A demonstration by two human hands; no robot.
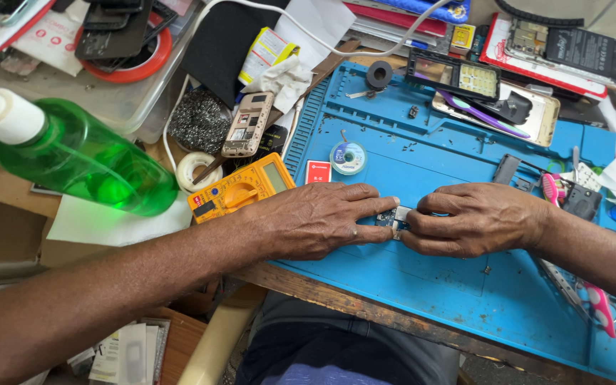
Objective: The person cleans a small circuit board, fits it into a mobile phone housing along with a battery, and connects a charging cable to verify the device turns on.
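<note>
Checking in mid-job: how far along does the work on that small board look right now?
Done: a phone lies opened, its back off, beside the blue mat. In hand: left hand and right hand pinch the small circuit board between them on the mat. Left: the yellow multimeter and solder wick spool lie unused; the phone is not reassembled.

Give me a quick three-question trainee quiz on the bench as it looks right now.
1. True or false: both hands touch the small circuit board on the blue repair mat.
2. Which lies nearest the left hand? A) yellow multimeter B) green spray bottle C) pink toothbrush
3. Fill in: the solder wick spool lies on the ____ mat.

Key: 1 true, with the right hand pinching the board from the other side; 2 A; 3 blue.
</note>
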